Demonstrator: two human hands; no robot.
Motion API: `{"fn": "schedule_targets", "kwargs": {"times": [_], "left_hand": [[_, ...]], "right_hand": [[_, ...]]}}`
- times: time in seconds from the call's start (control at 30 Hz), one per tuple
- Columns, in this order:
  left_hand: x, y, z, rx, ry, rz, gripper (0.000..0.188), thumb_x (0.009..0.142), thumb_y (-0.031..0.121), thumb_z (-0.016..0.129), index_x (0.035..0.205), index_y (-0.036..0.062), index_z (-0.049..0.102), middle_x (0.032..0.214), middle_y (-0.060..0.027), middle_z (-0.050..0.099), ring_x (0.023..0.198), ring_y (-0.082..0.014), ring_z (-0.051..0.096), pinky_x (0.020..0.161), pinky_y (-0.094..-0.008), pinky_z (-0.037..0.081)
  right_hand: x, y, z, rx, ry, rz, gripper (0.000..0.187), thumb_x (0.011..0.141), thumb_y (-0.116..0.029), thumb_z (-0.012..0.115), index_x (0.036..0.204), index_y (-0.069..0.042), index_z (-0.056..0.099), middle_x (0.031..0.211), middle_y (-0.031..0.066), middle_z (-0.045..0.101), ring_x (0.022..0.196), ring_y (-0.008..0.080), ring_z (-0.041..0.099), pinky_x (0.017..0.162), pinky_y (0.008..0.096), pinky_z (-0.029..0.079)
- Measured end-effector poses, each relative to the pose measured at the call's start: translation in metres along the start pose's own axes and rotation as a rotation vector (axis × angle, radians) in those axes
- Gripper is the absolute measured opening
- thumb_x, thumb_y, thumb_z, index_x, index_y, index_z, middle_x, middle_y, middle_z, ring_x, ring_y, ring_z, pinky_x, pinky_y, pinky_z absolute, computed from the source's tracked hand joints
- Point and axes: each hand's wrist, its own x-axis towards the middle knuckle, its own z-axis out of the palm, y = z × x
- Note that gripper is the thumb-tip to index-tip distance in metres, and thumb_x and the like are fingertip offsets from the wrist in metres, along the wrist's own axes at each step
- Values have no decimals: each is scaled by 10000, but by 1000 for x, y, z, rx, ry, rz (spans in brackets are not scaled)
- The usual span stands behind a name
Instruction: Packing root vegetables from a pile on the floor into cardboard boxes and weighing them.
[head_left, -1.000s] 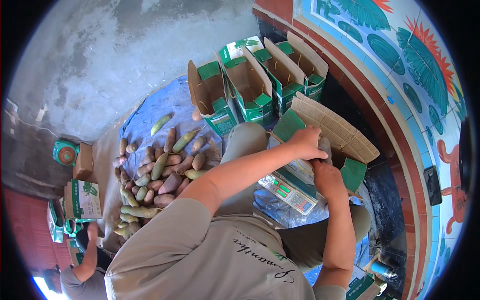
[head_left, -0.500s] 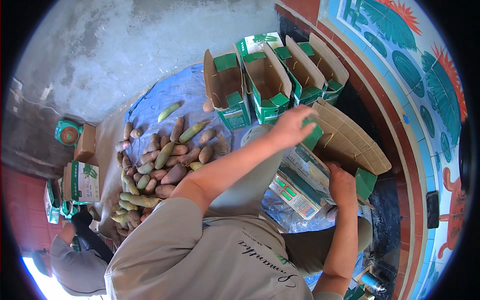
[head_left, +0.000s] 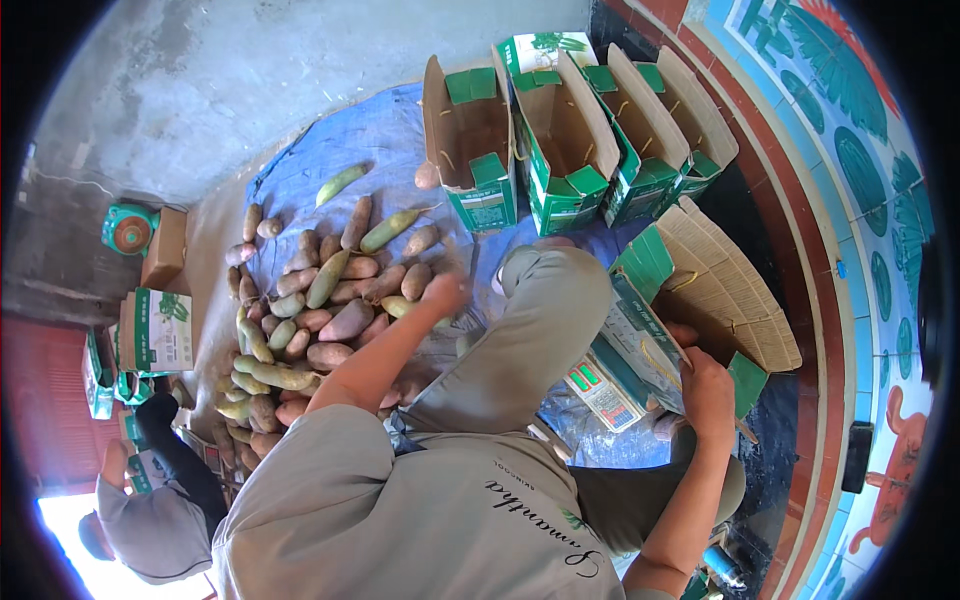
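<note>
My left hand is over the right edge of a heap of long root vegetables, some green, some reddish-brown. Motion smears its fingers, and I cannot see whether they hold anything. My right hand grips the near side wall of an open green-and-white cardboard box, thumb side up. A reddish root vegetable shows inside that box, close to the hand. The box stands on a digital scale with lit green displays and a keypad. My bent left knee comes between the heap and the box.
Several open cardboard boxes stand in a row at the back, against the tiled wall edge. A blue tarp covers the floor. At left are more boxes, a green round device and another person bending down.
My left hand has swung left and down from the open box to the vegetable heap. My right hand stays on the box wall. The whole view has shifted slightly.
</note>
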Motion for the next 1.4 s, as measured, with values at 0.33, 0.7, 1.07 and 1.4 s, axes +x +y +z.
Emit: {"fn": "schedule_targets", "kwargs": {"times": [0.33, 0.7, 1.07, 1.4], "left_hand": [[-48, -17, 110, 319, -542, 331, 407, 802, 236, 546, 1205, 187, 545, 1259, -130, 482, 1101, -299, 521, 831, -434, 493], [-63, -35, 165, 608, -674, 517, 294, 810, 255, 550, 1070, 141, 624, 1037, -99, 583, 996, -275, 549, 832, -512, 443], [-67, -49, 125, 704, -412, 226, 284, 813, 194, 569, 1084, 117, 601, 1101, -102, 539, 1106, -291, 502, 875, -535, 413], [-60, -49, 118, 825, -608, 131, 302, 836, 162, 549, 1134, 133, 590, 1075, -115, 558, 967, -275, 600, 782, -400, 481]], "right_hand": [[7, -7, -4, 97, -17, 101, 100, 803, -57, 561, 897, -47, 593, 847, 166, 604, 795, 370, 578, 677, 435, 446], [13, -8, -1, 113, -4, 157, 150, 823, -19, 555, 967, -22, 598, 847, 202, 608, 807, 390, 591, 690, 396, 466], [18, -8, -3, 131, -7, 169, 177, 832, -15, 547, 1004, -16, 593, 892, 207, 616, 839, 380, 605, 710, 386, 473], [21, -3, 2, 130, 0, 198, 176, 812, -29, 579, 988, -36, 600, 905, 181, 621, 833, 375, 603, 711, 403, 472]]}}
